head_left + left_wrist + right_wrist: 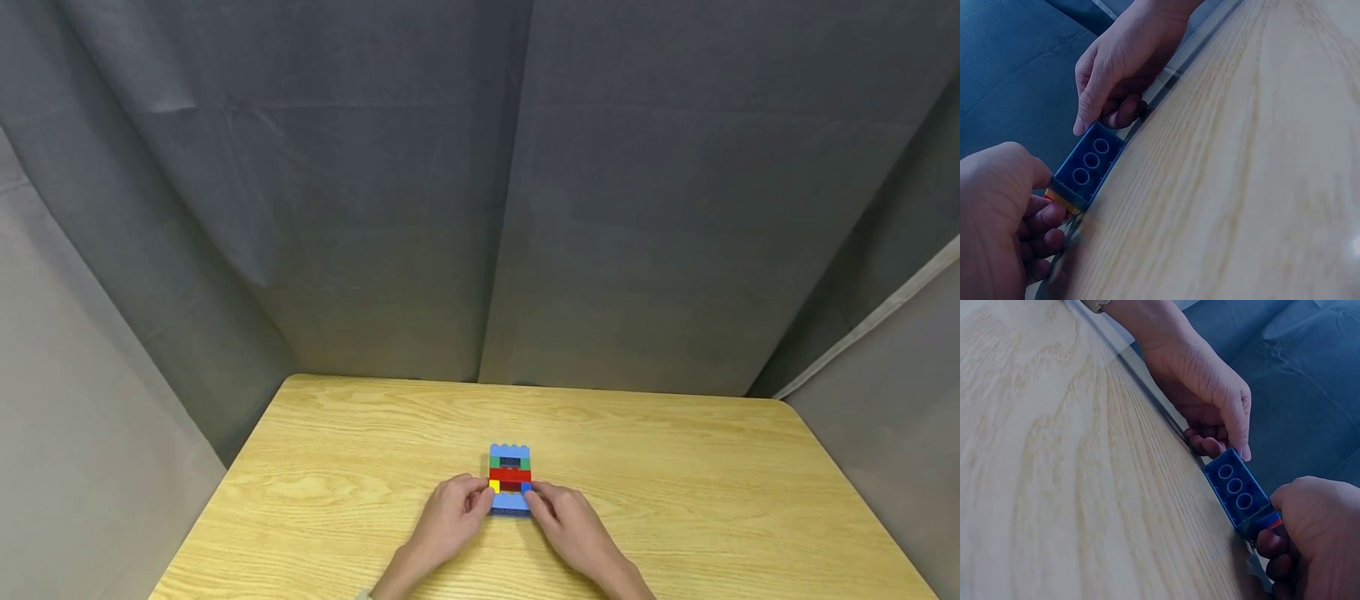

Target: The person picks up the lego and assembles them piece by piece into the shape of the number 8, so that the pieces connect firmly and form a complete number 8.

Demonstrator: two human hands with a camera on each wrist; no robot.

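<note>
Both hands hold a small structure of toy building bricks (510,475) between them, by its near end. In the head view it shows a light blue brick at the far end, green pieces beside a gap, a red brick, then a yellow and a blue piece, and another light blue brick nearest. My left hand (451,512) pinches the left side by the yellow piece. On the opposite side my right hand (573,525) pinches by the blue piece. The wrist views show the blue brick's hollow underside (1090,164) with its round tubes, facing the person.
The structure is over a wood-grain table (360,450), near its front edge. Dark grey curtains (375,208) hang behind the table. Lighter grey panels (82,417) stand at the left and right sides.
</note>
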